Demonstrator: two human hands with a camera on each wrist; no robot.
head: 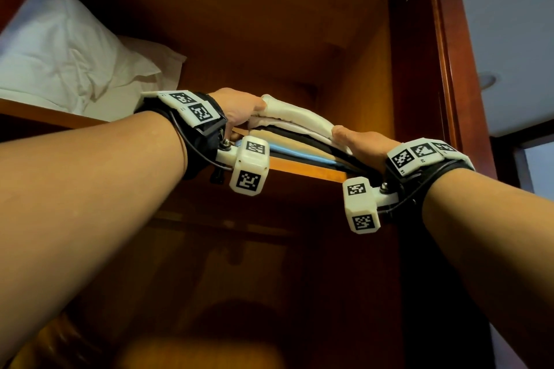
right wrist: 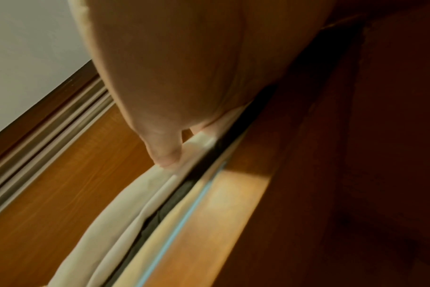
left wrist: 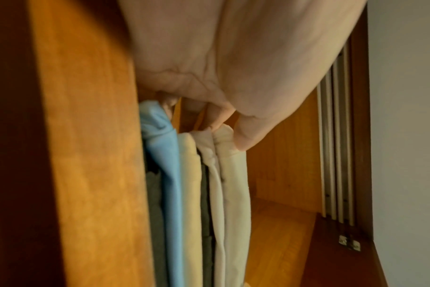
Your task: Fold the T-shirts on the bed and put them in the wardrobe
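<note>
A folded white T-shirt (head: 299, 117) tops a stack of folded shirts on the wardrobe shelf (head: 305, 170). Under it lie dark, cream and light blue (head: 302, 159) layers. My left hand (head: 254, 115) pinches the white shirt's left end, thumb on top. My right hand (head: 338, 136) pinches its right end the same way. In the left wrist view the left hand (left wrist: 228, 124) holds the white T-shirt (left wrist: 233, 194) beside the blue shirt (left wrist: 169, 174). In the right wrist view the right hand (right wrist: 182, 143) presses its thumb on the white T-shirt (right wrist: 106, 223). The fingers under the cloth are mostly hidden.
A white pillow (head: 69, 51) lies on the same shelf to the left of the stack. The wardrobe's right side wall (head: 374, 84) and its door frame (head: 455, 69) stand close to my right hand. A sliding-door track (left wrist: 336, 155) runs along the top.
</note>
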